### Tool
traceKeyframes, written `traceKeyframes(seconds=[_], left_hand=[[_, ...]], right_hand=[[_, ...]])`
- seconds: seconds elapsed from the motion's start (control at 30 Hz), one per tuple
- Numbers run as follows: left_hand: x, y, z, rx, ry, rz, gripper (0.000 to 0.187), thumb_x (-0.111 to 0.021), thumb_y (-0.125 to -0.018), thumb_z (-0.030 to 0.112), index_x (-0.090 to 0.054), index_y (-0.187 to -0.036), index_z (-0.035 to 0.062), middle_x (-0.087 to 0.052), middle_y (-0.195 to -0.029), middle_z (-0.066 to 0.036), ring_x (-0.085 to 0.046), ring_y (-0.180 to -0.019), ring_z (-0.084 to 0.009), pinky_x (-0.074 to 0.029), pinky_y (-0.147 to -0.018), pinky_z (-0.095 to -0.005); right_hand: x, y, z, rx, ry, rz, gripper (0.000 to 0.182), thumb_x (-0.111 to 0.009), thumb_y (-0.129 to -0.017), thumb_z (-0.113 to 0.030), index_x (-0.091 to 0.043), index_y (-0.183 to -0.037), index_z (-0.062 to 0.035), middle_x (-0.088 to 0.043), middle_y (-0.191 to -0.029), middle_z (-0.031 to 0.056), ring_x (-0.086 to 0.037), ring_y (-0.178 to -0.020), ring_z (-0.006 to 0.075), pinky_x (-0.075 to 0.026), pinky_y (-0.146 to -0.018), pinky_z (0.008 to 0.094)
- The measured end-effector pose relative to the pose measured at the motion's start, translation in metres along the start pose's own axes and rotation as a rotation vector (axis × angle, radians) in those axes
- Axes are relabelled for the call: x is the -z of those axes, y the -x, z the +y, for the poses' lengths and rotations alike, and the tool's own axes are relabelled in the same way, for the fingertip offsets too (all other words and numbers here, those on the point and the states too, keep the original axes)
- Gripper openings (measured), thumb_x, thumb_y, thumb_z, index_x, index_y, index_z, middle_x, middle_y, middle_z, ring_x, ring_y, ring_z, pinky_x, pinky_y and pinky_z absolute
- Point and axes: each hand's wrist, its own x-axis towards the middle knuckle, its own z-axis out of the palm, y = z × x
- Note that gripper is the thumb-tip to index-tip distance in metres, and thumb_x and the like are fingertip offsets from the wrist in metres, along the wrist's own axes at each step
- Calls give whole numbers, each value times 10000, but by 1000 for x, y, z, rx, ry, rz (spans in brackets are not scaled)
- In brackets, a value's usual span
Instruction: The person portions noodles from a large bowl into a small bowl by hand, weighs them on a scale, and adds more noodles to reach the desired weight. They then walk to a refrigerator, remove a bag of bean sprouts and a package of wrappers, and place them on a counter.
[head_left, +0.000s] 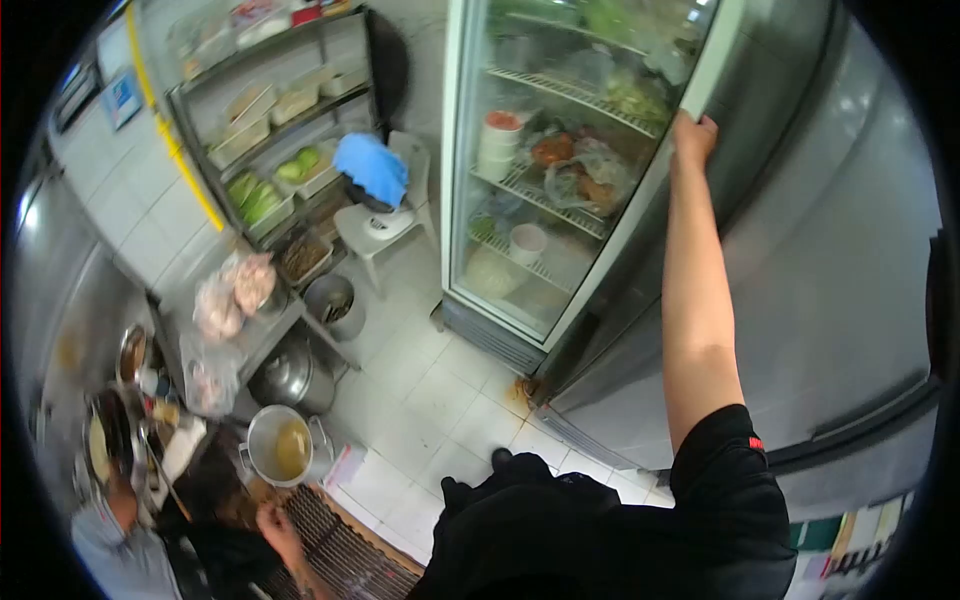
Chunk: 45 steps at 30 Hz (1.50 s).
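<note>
My right hand [694,138] reaches out at full arm's length, its fingers curled round the pale side frame of an upright glass-door refrigerator [462,230]. Behind the glass, wire shelves hold leafy greens [638,100], a stack of white tubs [497,145] with something reddish on top, clear bags of orange-brown food [585,180] and a white bowl [528,242]. A pale round bundle [490,272] lies at the bottom. My left hand is out of view.
At lower left a person [130,550] stands near pans; a bare hand [278,527] shows close by. A pot [285,447] of yellowish liquid stands beside a ridged mat [350,545]. Bagged food [225,305], shelves [275,125], a chair [375,228] and a bucket [338,310] line the left. Steel doors [760,330] stand right.
</note>
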Motion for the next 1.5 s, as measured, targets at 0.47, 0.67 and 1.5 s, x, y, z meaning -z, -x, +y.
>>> traceKeyframes(seconds=[0.47, 0.67, 1.5], left_hand=[[-197, -188, 517, -797, 706, -468, 676, -759, -820, 271, -489, -1369, -18, -508, -1376, -232, -521, -1259, -342, -425, -1047, -425], [-188, -217, 527, -693, 743, 168, 870, -705, -901, 311, -213, -1542, -9, -262, -1568, -231, -314, -1433, -341, -264, -1163, -461], [-363, -459, 825, -1546, 1271, -191, 155, -564, -873, -74, -699, -931, -24, -706, -942, -131, -661, -884, -255, -511, -845, -350]], right_hand=[[138, 243, -173, 384, -468, -669, 38, -642, -905, -15, -677, -893, -5, -672, -774, 72, -621, -662, 124, -494, -618, 257], [39, 172, -166, 205, -465, -645, 157, -632, -975, -123, -683, -960, 24, -692, -820, 39, -633, -716, 89, -518, -652, 246], [-115, -21, -36, 985, 542, -25, 317, -608, -768, 108, -702, -1026, -51, -677, -1086, 126, -619, -1134, 352, -516, -928, 435]])
